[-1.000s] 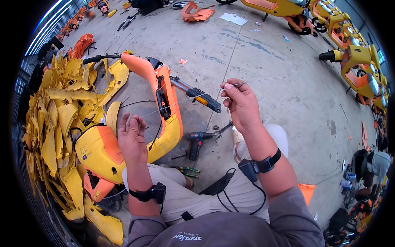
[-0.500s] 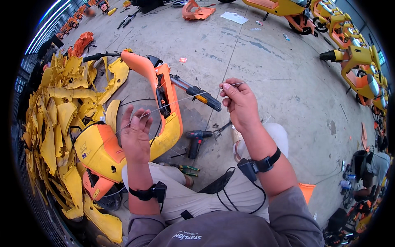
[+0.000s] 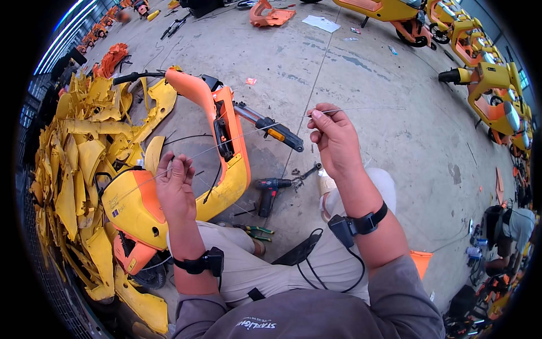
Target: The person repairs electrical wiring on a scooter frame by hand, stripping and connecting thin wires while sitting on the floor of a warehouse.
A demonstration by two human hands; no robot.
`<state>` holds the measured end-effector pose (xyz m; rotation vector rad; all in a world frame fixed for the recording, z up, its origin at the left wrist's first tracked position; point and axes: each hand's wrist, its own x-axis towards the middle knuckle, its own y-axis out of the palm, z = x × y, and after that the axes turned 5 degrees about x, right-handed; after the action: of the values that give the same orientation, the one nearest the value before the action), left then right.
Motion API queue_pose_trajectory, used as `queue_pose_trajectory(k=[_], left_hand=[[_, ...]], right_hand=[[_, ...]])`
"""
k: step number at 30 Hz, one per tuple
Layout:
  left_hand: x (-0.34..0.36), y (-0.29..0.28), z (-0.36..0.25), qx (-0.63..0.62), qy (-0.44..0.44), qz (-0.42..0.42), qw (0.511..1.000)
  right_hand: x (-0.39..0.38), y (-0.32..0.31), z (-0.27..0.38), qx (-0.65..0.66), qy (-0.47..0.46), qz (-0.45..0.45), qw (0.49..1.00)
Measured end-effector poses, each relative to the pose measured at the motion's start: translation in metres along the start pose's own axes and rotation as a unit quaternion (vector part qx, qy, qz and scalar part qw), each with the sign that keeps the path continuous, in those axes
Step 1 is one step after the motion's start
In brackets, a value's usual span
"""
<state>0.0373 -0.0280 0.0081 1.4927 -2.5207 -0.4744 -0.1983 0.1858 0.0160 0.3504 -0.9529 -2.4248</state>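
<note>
Both my hands are raised over a partly dismantled yellow and orange scooter body. A long thin wire runs between them, pinched in the fingertips of my left hand and my right hand, extending beyond each hand. Behind the wire is a dark fork tube with a yellow part. On the floor below lie a black and red cordless drill, a dark metal tool and green-handled pliers.
A heap of yellow panels lies at my left. Yellow scooters stand in rows at the right. Another person crouches at the lower right. An orange panel and white paper lie farther off; an orange container is beside me.
My hands have moved slightly apart: my left hand leftward, my right hand rightward and a little up. More of the wire shows beyond both hands.
</note>
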Motion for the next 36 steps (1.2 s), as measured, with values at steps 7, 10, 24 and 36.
queue_pose_trajectory(k=[7, 10, 24, 36], left_hand=[[-0.004, 0.008, -0.001, -0.004, 0.015, 0.054, 0.998], [-0.006, 0.010, 0.001, -0.003, 0.031, 0.075, 0.997], [-0.008, 0.016, 0.001, -0.015, 0.054, 0.106, 0.993], [-0.005, 0.010, -0.003, -0.027, 0.060, 0.081, 0.995]], right_hand=[[-0.002, 0.002, -0.001, 0.005, 0.009, -0.004, 1.000], [-0.003, 0.006, -0.004, -0.006, 0.027, -0.008, 1.000], [-0.003, 0.006, -0.003, -0.032, 0.015, 0.009, 0.999], [-0.003, 0.003, 0.007, -0.035, 0.004, -0.013, 0.999]])
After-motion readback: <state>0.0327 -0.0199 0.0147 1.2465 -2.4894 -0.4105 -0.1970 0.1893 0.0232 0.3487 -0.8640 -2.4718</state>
